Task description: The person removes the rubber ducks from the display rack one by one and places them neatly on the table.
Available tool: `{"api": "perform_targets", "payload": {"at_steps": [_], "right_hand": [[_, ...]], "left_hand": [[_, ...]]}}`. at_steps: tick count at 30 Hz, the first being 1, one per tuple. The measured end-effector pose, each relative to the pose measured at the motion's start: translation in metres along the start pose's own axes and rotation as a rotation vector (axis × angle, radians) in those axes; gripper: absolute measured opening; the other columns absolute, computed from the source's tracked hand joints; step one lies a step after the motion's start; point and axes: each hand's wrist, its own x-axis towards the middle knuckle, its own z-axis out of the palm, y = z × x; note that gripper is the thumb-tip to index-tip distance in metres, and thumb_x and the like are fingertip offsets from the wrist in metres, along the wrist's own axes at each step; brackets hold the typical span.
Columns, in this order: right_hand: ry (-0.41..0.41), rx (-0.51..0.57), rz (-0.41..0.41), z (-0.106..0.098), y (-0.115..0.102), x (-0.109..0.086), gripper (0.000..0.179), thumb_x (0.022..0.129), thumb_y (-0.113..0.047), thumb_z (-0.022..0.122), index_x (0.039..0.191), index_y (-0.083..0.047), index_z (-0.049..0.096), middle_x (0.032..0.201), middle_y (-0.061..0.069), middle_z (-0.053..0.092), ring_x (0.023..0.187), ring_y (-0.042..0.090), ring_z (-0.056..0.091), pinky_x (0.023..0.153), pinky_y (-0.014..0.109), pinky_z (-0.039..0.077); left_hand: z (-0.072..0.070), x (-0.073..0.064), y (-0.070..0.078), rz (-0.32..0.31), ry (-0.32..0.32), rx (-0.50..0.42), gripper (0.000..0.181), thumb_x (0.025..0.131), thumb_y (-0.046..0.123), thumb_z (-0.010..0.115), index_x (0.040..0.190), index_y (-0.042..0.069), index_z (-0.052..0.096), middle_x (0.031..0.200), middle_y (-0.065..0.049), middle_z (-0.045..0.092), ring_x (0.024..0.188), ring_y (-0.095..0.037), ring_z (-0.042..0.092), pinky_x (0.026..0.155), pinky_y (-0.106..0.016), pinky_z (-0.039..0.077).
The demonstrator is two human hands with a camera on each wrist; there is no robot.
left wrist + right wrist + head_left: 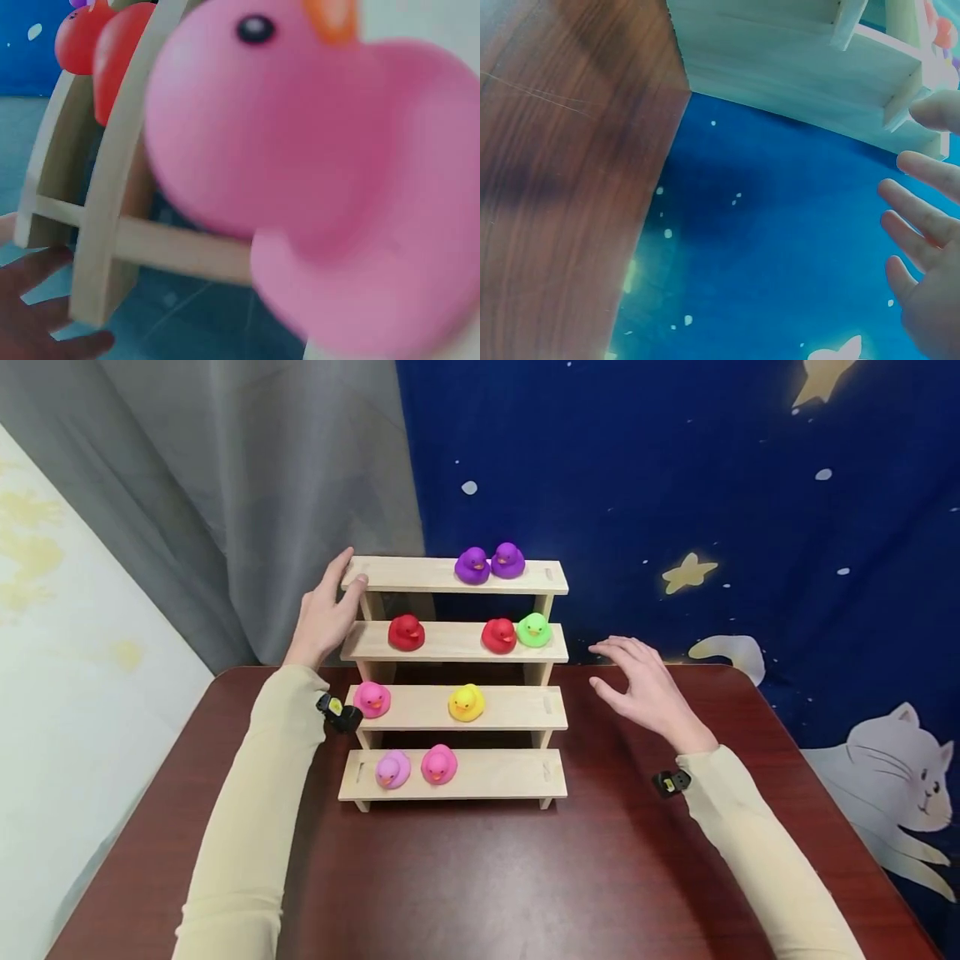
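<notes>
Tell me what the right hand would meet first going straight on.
Probably the right end of the shelf, near the green duck, though depth is unclear.

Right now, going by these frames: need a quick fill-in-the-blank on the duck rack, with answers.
1. Both purple ducks sit on the ____ shelf.
2. The green duck has a duck coloured ____ right beside it.
3. The yellow duck shares its shelf with one duck, coloured ____.
4. Of the two hands, the one at the top shelf's end is the person's ____.

Missing words: top; red; pink; left.
</notes>
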Motion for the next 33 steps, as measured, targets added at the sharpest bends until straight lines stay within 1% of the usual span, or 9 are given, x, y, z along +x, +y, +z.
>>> {"api": "perform_targets", "payload": {"at_steps": [6, 10, 12, 14, 16, 19, 23, 26, 33], "right_hand": [[0.004, -0.006, -0.027, -0.006, -0.002, 0.004, 0.041, 0.085, -0.018, 0.069, 0.122, -0.004, 0.063, 0.124, 0.017, 0.058, 0.125, 0.035, 0.044, 0.106, 0.056, 0.026], [-0.012, -0.021, -0.035, -0.009, -0.002, 0.012, 0.039, 0.085, -0.017, 0.069, 0.122, -0.005, 0.063, 0.125, 0.016, 0.057, 0.124, 0.035, 0.045, 0.104, 0.056, 0.028], [-0.024, -0.023, -0.047, -0.011, -0.004, 0.02, 0.039, 0.086, -0.018, 0.069, 0.122, -0.005, 0.063, 0.126, 0.015, 0.057, 0.124, 0.035, 0.045, 0.103, 0.056, 0.029], [-0.036, -0.027, -0.063, -0.013, -0.006, 0.029, 0.037, 0.088, -0.019, 0.068, 0.122, -0.005, 0.063, 0.127, 0.016, 0.056, 0.123, 0.035, 0.045, 0.102, 0.056, 0.03], [-0.049, -0.027, -0.075, -0.015, -0.009, 0.038, 0.036, 0.089, -0.019, 0.067, 0.122, -0.005, 0.063, 0.127, 0.016, 0.056, 0.123, 0.035, 0.045, 0.102, 0.056, 0.031], [-0.082, -0.028, -0.08, -0.02, -0.015, 0.051, 0.035, 0.091, -0.02, 0.065, 0.123, -0.005, 0.062, 0.127, 0.016, 0.056, 0.122, 0.035, 0.046, 0.102, 0.055, 0.032], [-0.142, -0.026, -0.078, -0.027, -0.021, 0.067, 0.031, 0.093, -0.02, 0.062, 0.121, -0.004, 0.064, 0.126, 0.015, 0.058, 0.121, 0.033, 0.048, 0.102, 0.052, 0.034], [-0.175, -0.023, -0.085, -0.032, -0.025, 0.079, 0.029, 0.094, -0.019, 0.061, 0.119, -0.004, 0.066, 0.124, 0.014, 0.06, 0.12, 0.032, 0.049, 0.102, 0.05, 0.036], [-0.136, 0.019, -0.13, -0.041, -0.033, 0.104, 0.022, 0.093, -0.013, 0.062, 0.11, -0.001, 0.069, 0.111, 0.014, 0.065, 0.108, 0.03, 0.057, 0.097, 0.047, 0.041]], "left_hand": [[0.013, 0.007, -0.003, -0.014, 0.024, -0.081, 0.055, 0.101, 0.047, 0.041, 0.152, 0.029, 0.033, 0.148, -0.011, 0.042, 0.131, -0.028, 0.042, 0.107, -0.048, 0.032], [0.014, 0.007, -0.004, 0.014, 0.034, -0.093, 0.056, 0.1, 0.045, 0.046, 0.151, 0.026, 0.034, 0.122, -0.018, 0.06, 0.109, -0.026, 0.055, 0.088, -0.037, 0.042], [0.013, 0.006, -0.004, 0.021, 0.033, -0.105, 0.057, 0.099, 0.045, 0.048, 0.151, 0.025, 0.036, 0.106, -0.02, 0.062, 0.095, -0.024, 0.055, 0.077, -0.032, 0.041], [0.011, 0.005, -0.005, 0.015, 0.023, -0.116, 0.058, 0.098, 0.046, 0.049, 0.15, 0.025, 0.036, 0.1, -0.019, 0.062, 0.089, -0.022, 0.053, 0.072, -0.028, 0.04], [0.009, 0.004, -0.006, 0.0, 0.011, -0.131, 0.058, 0.098, 0.047, 0.05, 0.15, 0.025, 0.037, 0.102, -0.02, 0.062, 0.089, -0.022, 0.054, 0.073, -0.028, 0.042], [0.003, 0.003, -0.007, -0.05, -0.026, -0.181, 0.059, 0.096, 0.049, 0.052, 0.15, 0.029, 0.038, 0.12, -0.018, 0.06, 0.099, -0.024, 0.061, 0.086, -0.032, 0.049], [-0.005, 0.003, -0.008, -0.129, -0.079, -0.251, 0.061, 0.093, 0.049, 0.057, 0.149, 0.032, 0.038, 0.138, -0.016, 0.051, 0.11, -0.032, 0.062, 0.096, -0.046, 0.046], [-0.009, 0.005, -0.007, -0.162, -0.112, -0.271, 0.062, 0.092, 0.05, 0.059, 0.149, 0.034, 0.038, 0.141, -0.017, 0.048, 0.111, -0.034, 0.06, 0.097, -0.047, 0.044], [-0.01, 0.008, -0.004, -0.192, -0.15, -0.319, 0.06, 0.094, 0.049, 0.057, 0.149, 0.035, 0.037, 0.151, -0.016, 0.034, 0.12, -0.038, 0.053, 0.1, -0.052, 0.04]]}}
